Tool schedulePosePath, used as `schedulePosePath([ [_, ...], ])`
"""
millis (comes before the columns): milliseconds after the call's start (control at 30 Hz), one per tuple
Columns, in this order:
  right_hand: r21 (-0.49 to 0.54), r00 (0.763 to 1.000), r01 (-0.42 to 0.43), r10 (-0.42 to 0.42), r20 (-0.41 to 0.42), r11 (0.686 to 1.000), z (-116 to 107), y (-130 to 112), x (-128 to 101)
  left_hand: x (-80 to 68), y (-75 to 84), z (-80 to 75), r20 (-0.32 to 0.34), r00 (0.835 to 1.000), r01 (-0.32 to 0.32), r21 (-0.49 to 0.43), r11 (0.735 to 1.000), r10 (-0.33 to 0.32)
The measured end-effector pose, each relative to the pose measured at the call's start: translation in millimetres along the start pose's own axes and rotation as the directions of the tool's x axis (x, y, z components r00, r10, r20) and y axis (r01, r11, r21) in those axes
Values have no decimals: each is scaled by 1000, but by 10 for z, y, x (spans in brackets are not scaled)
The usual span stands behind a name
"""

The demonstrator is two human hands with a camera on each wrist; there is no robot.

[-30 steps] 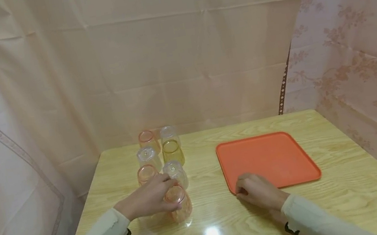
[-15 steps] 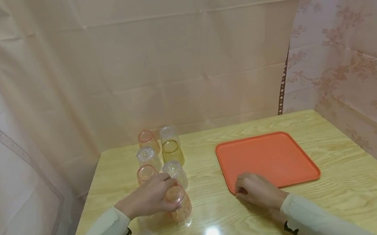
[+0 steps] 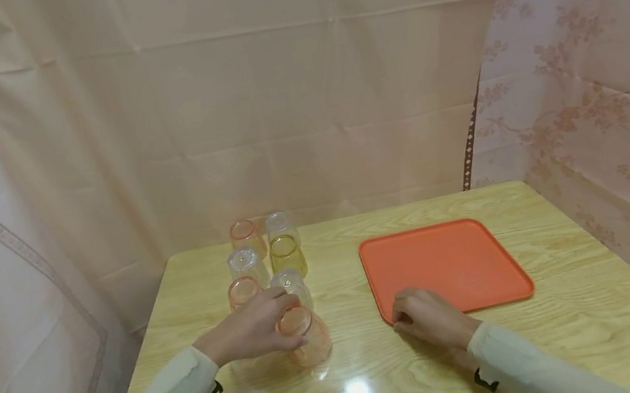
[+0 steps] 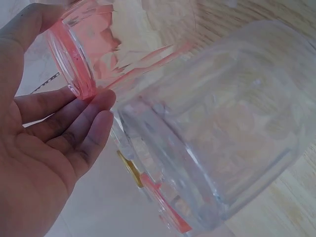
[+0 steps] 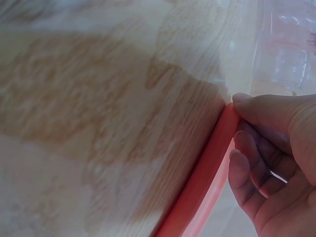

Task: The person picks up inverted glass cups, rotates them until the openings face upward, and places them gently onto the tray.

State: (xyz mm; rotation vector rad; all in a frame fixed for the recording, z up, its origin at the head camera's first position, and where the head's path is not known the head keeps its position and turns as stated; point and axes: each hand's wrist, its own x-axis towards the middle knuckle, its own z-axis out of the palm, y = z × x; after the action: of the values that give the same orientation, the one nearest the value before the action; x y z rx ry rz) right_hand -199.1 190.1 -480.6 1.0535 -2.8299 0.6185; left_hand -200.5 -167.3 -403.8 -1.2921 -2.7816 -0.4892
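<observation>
Head view shows your left hand (image 3: 250, 334) with its grip closed round the pink see-through plastic cup (image 3: 306, 338), which stands upside down and tilted off the pale wooden bench (image 3: 588, 318), its mouth edge leaning toward the flat orange square plastic tray (image 3: 446, 265). That cup sits well left of the tray, at the near end of a double row of upturned cups: a clear cup (image 3: 293, 286) and another pink cup (image 3: 241, 292) just behind it, then a clear cup (image 3: 246, 263) and a yellow cup (image 3: 286, 254), and two more at the far end by the curtain. From the left wrist view your fingertips (image 4: 101, 106) and thumb pinch the pink cup's base (image 4: 74, 59), with a clear cup (image 4: 222, 138) close beside it. Your right hand (image 3: 427, 316) rests at the tray's near left corner; the right wrist view shows its thumb on the raised rim (image 5: 212, 163) and the fingers curled beneath, so that grip pinches the tray edge. You seem to be at the lifting stage, the cup just tipping free of the row. My reading is that the next move calls for a clean lift clear of the neighbouring clear cup, then a carry to the right over the tray's rim while your right hand steadies the tray.
</observation>
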Motion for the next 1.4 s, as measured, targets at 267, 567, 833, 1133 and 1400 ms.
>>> schedulePosePath([
  [267,3,1000,12,-12,9,1000,-8,9,-8,24,58,10,-22,999,43,-53,998,-44],
  [567,-3,1000,20,-20,-4,1000,11,20,-10,61,53,44,-61,994,87,-130,988,-96],
  [833,7,1000,19,-19,4,1000,7,26,-6,71,62,77,-68,982,161,-187,969,-176],
  [1133,-3,1000,22,-22,2,1000,-1,9,-2,85,113,84,-38,967,234,-278,932,-254],
  [1400,-1,1000,30,-30,5,1000,-2,25,-9,106,123,161,-68,964,220,-335,916,-256],
])
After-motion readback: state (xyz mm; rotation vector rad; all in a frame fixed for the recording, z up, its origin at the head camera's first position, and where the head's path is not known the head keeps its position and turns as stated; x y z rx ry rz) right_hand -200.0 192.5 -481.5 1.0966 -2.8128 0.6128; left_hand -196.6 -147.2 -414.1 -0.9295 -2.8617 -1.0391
